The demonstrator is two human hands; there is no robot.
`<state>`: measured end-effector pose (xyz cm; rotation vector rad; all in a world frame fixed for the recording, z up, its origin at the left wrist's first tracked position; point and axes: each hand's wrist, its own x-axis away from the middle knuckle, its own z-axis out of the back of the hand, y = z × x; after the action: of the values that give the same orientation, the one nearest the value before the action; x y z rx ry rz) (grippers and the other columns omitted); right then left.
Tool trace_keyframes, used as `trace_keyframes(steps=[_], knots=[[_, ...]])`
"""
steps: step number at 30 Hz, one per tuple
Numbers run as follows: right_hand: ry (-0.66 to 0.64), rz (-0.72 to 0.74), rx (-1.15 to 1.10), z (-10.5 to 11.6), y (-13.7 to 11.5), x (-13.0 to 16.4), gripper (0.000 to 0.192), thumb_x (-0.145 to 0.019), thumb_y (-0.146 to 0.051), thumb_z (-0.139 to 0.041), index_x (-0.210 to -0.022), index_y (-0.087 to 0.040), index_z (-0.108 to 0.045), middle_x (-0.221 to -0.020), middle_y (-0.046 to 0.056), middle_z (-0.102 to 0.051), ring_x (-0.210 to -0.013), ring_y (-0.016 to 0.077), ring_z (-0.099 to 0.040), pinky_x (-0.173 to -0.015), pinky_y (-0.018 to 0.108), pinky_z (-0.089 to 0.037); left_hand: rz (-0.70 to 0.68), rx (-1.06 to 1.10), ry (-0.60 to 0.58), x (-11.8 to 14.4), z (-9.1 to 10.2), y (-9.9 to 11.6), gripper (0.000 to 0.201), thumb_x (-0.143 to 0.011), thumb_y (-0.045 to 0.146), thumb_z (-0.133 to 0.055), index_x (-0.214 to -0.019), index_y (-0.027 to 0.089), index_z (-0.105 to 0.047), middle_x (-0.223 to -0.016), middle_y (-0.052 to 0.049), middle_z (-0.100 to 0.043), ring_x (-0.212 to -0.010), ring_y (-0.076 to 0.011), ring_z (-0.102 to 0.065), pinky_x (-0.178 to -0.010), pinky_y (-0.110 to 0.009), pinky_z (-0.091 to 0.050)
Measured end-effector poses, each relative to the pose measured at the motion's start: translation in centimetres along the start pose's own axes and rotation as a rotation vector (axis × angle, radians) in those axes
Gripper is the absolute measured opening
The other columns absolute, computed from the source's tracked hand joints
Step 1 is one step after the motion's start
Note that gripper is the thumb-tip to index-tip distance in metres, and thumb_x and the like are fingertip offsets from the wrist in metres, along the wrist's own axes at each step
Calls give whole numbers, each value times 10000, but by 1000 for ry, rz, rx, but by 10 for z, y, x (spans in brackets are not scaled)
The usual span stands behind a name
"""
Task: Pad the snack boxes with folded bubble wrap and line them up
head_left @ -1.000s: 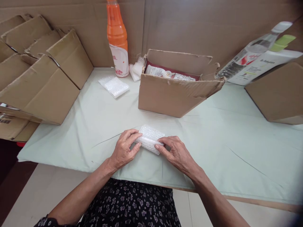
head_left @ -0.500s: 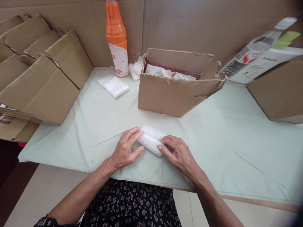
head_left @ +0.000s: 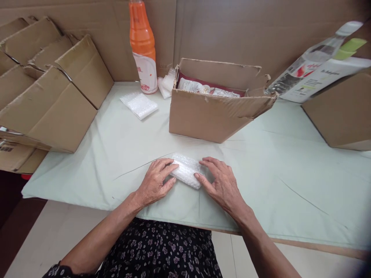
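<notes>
1. writing first: the orange bottle [head_left: 143, 46] at the back has a white label with red marks on it, too small for me to read. the white packet [head_left: 319, 75] leaning on the box at the far right carries red and dark print that is blurred as well.
2. the bubble-wrap bundle [head_left: 186, 175] lies on the pale green cloth [head_left: 275, 185], near the edge closest to me, in front of the open cardboard box [head_left: 214, 116].
3. the bundle is a small, flat, oblong parcel — clear wrap with rows of bubbles that catch the light; i cannot tell what is inside it.
4. its long axis runs roughly left to right, tilted a little, so that its left end sits farther from me and its right end nearer.
5. my left hand [head_left: 155, 183] lies flat on the cloth with its fingertips pressing on the left end of the bundle, fingers spread, not closed around it.
6. my right hand [head_left: 222, 183] rests with fingers spread at the right end — thumb touching the near right corner, nothing gripped.
7. a second bubble-wrap piece [head_left: 139, 105] lies near the bottle, well apart from my hands.
8. folded cardboard boxes [head_left: 49, 88] are stacked at the left.
</notes>
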<state>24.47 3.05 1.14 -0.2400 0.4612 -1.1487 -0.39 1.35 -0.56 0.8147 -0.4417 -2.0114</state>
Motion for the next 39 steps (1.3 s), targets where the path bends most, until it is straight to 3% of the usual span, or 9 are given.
trace_keyframes(steps=[4,11,19,27,35,39], knots=[[-25,8,16,-6,4,-10,431,-953,-542,-518,-1170,-204,-672,-1366,149,-623,-1218,339,-575,-960,495,-449,4,0,5,-1,0,0,362,-929,189,-573,-1290,181,-596,-1271,-134,-631,-1175,-272,-582,-999,-474,-486],[-70,14,-75,-8,-2,-12,262,-937,-454,-556,-966,-214,-658,-1331,130,-650,-1227,334,-576,-973,508,-449,14,3,21,-1,-1,0,366,-918,183,-579,-1282,196,-608,-1263,-129,-638,-1161,-272,-599,-990,-478,-501],[-76,26,-231,-6,-11,-9,145,-937,-304,-550,-1036,-228,-624,-1037,74,-732,-947,244,-677,-859,401,-532,92,65,123,4,-1,1,375,-904,181,-601,-1279,197,-601,-1335,-150,-581,-1232,-266,-583,-1024,-467,-519],[-128,51,-271,0,-15,-4,126,-953,-296,-541,-1000,-225,-633,-1022,58,-738,-890,204,-692,-799,337,-539,109,65,106,4,2,3,392,-890,210,-616,-1281,199,-589,-1355,-158,-577,-1247,-283,-575,-1043,-492,-502],[-239,102,-351,3,-14,-3,112,-966,-303,-548,-957,-225,-628,-992,34,-734,-809,167,-652,-782,324,-503,56,110,42,0,5,1,399,-875,251,-649,-1266,190,-604,-1220,-128,-684,-1158,-279,-627,-1006,-486,-504],[-268,138,-379,4,-15,-3,90,-964,-283,-560,-959,-224,-628,-997,30,-735,-816,161,-656,-774,311,-495,82,132,46,1,7,2,407,-869,270,-663,-1262,175,-616,-1324,-164,-624,-1237,-290,-595,-1038,-486,-497]])
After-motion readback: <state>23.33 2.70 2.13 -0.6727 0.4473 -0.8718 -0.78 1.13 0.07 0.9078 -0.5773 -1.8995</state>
